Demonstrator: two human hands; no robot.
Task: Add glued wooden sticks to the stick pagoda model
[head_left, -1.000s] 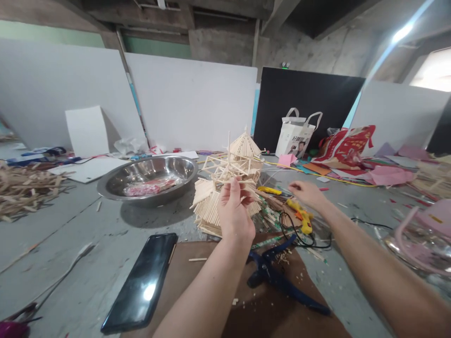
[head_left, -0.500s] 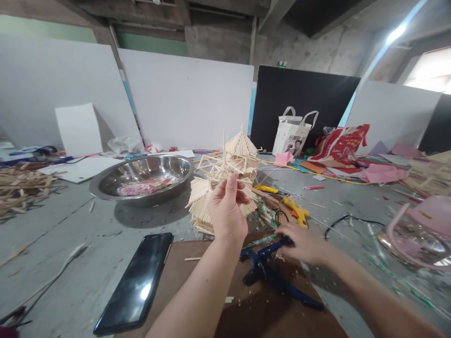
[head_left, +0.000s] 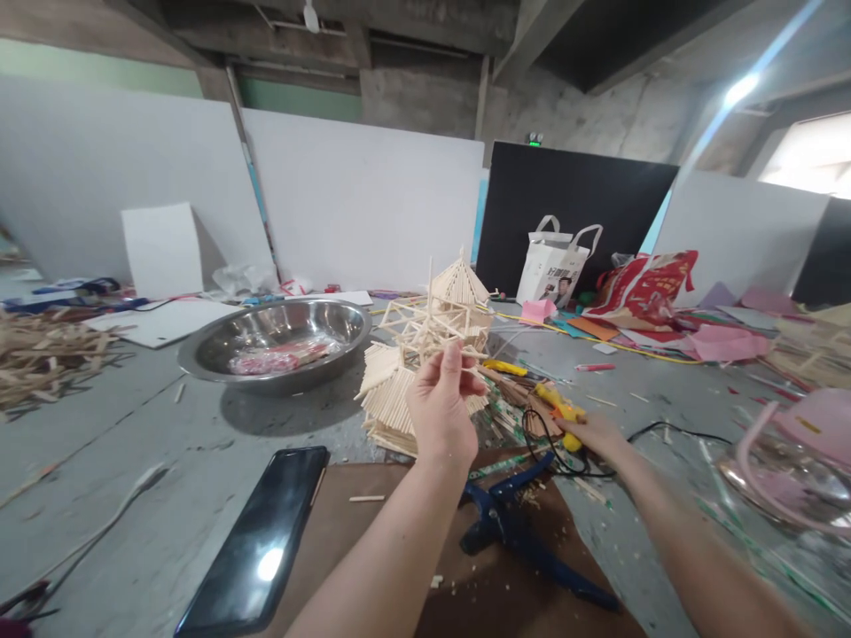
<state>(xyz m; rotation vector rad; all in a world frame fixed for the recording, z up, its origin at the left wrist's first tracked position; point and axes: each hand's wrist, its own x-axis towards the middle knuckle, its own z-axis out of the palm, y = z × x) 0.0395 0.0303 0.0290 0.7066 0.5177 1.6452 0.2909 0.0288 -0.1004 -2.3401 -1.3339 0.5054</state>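
Observation:
My left hand [head_left: 444, 408] is raised in front of the stick model, thumb and fingertips pinched together. Whatever lies in that pinch is too small to make out. Pale wooden sticks make up the model [head_left: 392, 390], with a pointed roof [head_left: 460, 282] at the back and an open stick frame above the lower roof. To the right, my right hand [head_left: 595, 436], slightly blurred, has its fingers around the handle of a yellow hot glue gun [head_left: 550, 399], which lies on the floor. Blue cutting pliers [head_left: 509, 523] rest on the brown board [head_left: 372, 540], below both hands.
A black phone [head_left: 256, 540] lies at the left of the board. Behind it stands a steel basin [head_left: 299, 377] with plastic-wrapped packs. Loose sticks [head_left: 53, 359] are heaped far left. A black cord [head_left: 678, 430] runs right towards a pink clear-sided container [head_left: 791, 461]. Bags and coloured paper lie behind.
My right hand has moved from the pliers' upper end, up and right, onto the glue gun. The left hand keeps its pinch before the model. The whole view has shifted slightly.

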